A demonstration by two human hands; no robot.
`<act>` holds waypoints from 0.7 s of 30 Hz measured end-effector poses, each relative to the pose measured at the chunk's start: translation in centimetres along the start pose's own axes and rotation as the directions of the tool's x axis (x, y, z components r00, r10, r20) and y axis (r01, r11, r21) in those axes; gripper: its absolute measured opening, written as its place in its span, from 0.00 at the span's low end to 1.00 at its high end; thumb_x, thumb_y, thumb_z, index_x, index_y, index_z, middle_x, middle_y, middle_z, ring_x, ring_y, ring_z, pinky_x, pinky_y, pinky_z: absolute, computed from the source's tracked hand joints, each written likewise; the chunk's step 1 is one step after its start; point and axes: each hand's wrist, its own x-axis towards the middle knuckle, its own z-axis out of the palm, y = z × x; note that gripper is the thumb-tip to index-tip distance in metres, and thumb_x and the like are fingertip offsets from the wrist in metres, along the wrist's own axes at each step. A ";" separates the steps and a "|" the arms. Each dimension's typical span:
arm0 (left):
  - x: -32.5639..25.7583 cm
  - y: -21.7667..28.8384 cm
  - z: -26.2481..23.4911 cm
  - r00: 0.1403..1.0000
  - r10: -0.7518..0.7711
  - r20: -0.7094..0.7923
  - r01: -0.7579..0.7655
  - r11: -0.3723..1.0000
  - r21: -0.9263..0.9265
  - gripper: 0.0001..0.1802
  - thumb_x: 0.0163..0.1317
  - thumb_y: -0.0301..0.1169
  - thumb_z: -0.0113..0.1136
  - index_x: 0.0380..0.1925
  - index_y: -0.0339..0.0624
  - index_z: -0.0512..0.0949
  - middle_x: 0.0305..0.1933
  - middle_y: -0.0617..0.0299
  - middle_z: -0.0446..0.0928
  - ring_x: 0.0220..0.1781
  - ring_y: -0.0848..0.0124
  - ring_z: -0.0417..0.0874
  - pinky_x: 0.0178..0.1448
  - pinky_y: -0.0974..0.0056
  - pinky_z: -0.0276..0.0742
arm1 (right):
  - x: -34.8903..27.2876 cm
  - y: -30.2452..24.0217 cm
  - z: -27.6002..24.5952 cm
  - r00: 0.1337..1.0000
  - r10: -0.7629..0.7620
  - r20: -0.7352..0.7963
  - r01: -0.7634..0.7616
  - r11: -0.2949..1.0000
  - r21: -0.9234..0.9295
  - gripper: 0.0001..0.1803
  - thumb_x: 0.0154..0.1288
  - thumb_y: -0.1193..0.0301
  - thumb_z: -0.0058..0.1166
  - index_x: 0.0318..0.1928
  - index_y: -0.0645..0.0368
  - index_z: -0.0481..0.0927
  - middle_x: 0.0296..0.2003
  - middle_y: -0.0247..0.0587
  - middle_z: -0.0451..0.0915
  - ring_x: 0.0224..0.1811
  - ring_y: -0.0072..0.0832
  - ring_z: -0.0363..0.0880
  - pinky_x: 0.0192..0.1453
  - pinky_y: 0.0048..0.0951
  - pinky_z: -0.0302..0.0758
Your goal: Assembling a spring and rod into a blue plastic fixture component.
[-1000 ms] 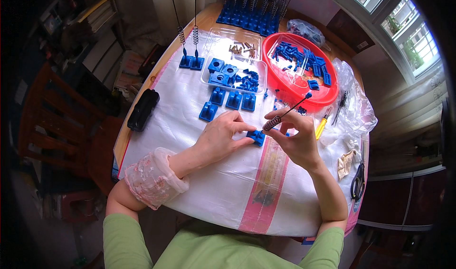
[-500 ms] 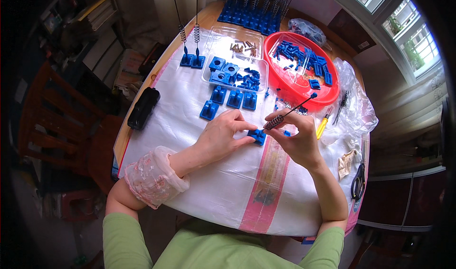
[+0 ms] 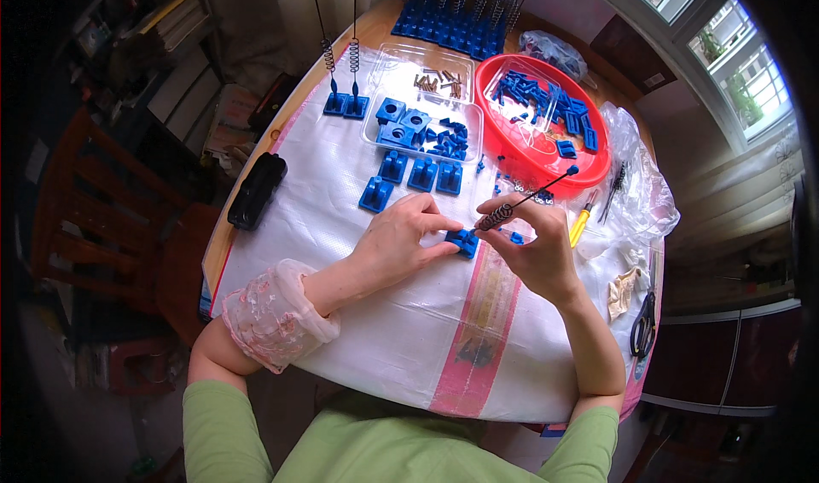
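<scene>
In the head view, the left hand (image 3: pixel 403 237) pinches a small blue base block (image 3: pixel 463 241) against the surface (image 3: pixel 392 346), its fingers closed on the block. The right hand (image 3: pixel 536 248) grips a thin spring rod (image 3: pixel 522 200) with closed fingers, its lower end at the block. A red bowl (image 3: pixel 597 154) of blue parts sits beyond.

A room in a home, used for piecework assembly. A round wooden table (image 3: pixel 375 35) covered in plastic sheeting stands by a window (image 3: pixel 725 65). A wooden chair (image 3: pixel 111 218) and stacked books (image 3: pixel 171 22) sit at the left. A red basin (image 3: pixel 589 154) holds small blue parts (image 3: pixel 537 99).
</scene>
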 end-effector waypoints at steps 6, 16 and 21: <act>0.1 0.0 0.1 1.000 0.006 -0.002 -0.006 1.000 0.004 0.16 0.60 0.35 0.78 0.49 0.50 0.91 0.40 0.59 0.79 0.46 0.62 0.81 0.51 0.59 0.78 | -0.1 0.1 0.1 1.000 0.008 -0.003 -0.008 1.000 -0.001 0.14 0.57 0.80 0.73 0.44 0.62 0.86 0.36 0.42 0.91 0.35 0.33 0.92 0.42 0.30 0.84; 0.0 -0.1 0.1 1.000 0.010 -0.003 -0.010 1.000 0.011 0.16 0.60 0.35 0.78 0.49 0.50 0.91 0.40 0.59 0.79 0.45 0.62 0.81 0.51 0.59 0.78 | -0.1 0.4 0.2 1.000 0.009 -0.006 -0.009 1.000 -0.008 0.14 0.58 0.79 0.73 0.45 0.60 0.87 0.32 0.41 0.90 0.34 0.32 0.91 0.40 0.30 0.82; 0.0 0.0 0.0 1.000 0.008 -0.004 -0.008 1.000 -0.004 0.16 0.60 0.35 0.78 0.49 0.50 0.91 0.40 0.59 0.79 0.45 0.63 0.81 0.51 0.59 0.78 | -0.2 0.6 0.3 1.000 0.013 -0.006 -0.013 1.000 -0.005 0.14 0.58 0.78 0.74 0.45 0.59 0.87 0.32 0.40 0.89 0.33 0.32 0.90 0.39 0.30 0.82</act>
